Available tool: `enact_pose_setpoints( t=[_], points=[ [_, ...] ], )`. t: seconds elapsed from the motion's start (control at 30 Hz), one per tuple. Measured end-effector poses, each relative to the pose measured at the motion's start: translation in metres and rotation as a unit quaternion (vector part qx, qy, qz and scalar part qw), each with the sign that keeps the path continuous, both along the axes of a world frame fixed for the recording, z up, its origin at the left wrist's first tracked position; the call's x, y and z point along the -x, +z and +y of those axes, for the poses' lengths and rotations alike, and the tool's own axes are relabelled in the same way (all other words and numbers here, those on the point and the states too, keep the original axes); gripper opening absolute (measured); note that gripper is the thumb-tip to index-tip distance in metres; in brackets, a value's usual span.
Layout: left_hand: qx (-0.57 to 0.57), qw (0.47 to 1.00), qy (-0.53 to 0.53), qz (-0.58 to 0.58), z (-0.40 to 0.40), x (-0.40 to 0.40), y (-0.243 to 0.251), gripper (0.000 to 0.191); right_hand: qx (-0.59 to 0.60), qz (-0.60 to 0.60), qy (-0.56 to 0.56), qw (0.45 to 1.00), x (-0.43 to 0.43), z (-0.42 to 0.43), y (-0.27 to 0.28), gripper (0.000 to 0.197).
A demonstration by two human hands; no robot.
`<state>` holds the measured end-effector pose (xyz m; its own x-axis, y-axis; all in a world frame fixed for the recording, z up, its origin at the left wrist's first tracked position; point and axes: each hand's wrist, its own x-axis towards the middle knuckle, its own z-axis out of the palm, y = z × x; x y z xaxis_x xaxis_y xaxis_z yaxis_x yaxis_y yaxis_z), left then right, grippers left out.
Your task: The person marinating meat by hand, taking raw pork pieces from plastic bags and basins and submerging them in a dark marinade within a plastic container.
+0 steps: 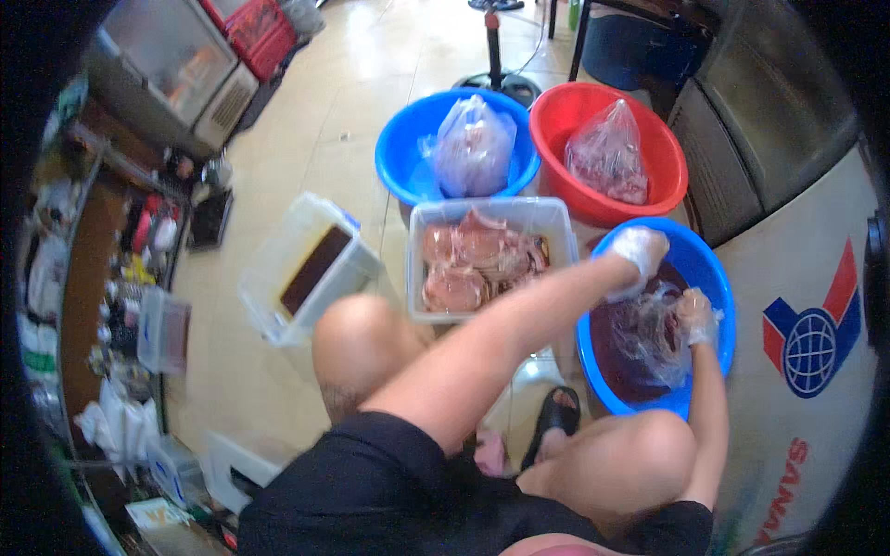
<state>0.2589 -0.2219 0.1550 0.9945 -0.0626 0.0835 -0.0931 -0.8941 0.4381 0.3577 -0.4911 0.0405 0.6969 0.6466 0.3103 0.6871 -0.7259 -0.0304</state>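
Both hands wear thin clear gloves. At the oval blue basin, my left hand is closed at the upper rim, seemingly on part of a clear plastic bag. The bag lies crumpled in dark red liquid, its contents unclear. My right hand grips the bag's right side. Left of this basin, raw meat pieces lie in pale liquid in a clear plastic tub. Beyond are a bagged pale load in a round blue basin and bagged raw meat in a red basin.
A translucent bin with dark liquid stands left of my knee. A white chest freezer borders the right side. Cluttered shelves and a glass-fronted cooler are at left. A fan's stand is behind the basins.
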Motion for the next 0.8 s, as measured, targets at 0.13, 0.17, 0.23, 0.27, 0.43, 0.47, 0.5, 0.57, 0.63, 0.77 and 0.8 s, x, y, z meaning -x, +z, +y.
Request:
enact_pose_setpoints(
  t=[0.13, 0.17, 0.23, 0.27, 0.43, 0.47, 0.5, 0.57, 0.63, 0.77, 0.8],
  points=[
    [-0.1, 0.99, -0.081, 0.061, 0.066, 0.041, 0.077, 0.019, 0.162, 0.08, -0.033, 0.983, 0.013, 0.031, 0.077, 0.018],
    [-0.095, 0.993, -0.062, 0.036, 0.078, 0.054, 0.09, 0.022, 0.134, 0.091, -0.034, 0.986, 0.007, 0.025, 0.089, 0.017],
    [-0.096, 0.995, -0.032, 0.013, 0.115, 0.085, 0.109, 0.03, 0.08, 0.102, -0.046, 0.99, 0.004, 0.031, 0.104, 0.014],
    [-0.1, 0.995, -0.027, 0.013, 0.135, 0.095, 0.114, 0.034, 0.084, 0.099, -0.04, 0.991, 0.002, 0.032, 0.11, 0.014],
    [-0.029, 0.989, 0.148, -0.006, 0.241, 0.175, 0.069, 0.039, 0.156, 0.083, 0.05, 0.983, 0.027, 0.06, 0.161, 0.014],
    [0.036, 0.974, 0.225, -0.014, 0.269, 0.19, 0.04, 0.041, 0.154, 0.078, 0.058, 0.983, 0.033, 0.072, 0.166, 0.014],
    [0.074, 0.954, 0.291, -0.01, 0.28, 0.199, 0.024, 0.042, 0.165, 0.073, 0.068, 0.981, 0.033, 0.073, 0.175, 0.014],
    [0.111, 0.926, 0.361, -0.002, 0.301, 0.222, -0.014, 0.044, 0.17, 0.067, 0.095, 0.978, 0.046, 0.086, 0.187, 0.013],
    [0.144, 0.871, 0.46, -0.097, 0.323, 0.246, -0.058, 0.037, 0.144, 0.079, 0.11, 0.98, 0.074, 0.11, 0.186, 0.012],
    [0.369, 0.853, 0.358, -0.09, 0.345, 0.251, -0.108, 0.032, 0.132, 0.078, 0.165, 0.974, 0.091, 0.121, 0.165, 0.013],
    [0.359, 0.853, 0.368, -0.092, 0.351, 0.261, -0.121, 0.032, 0.129, 0.09, 0.206, 0.966, 0.1, 0.128, 0.161, 0.013]
  ],
)
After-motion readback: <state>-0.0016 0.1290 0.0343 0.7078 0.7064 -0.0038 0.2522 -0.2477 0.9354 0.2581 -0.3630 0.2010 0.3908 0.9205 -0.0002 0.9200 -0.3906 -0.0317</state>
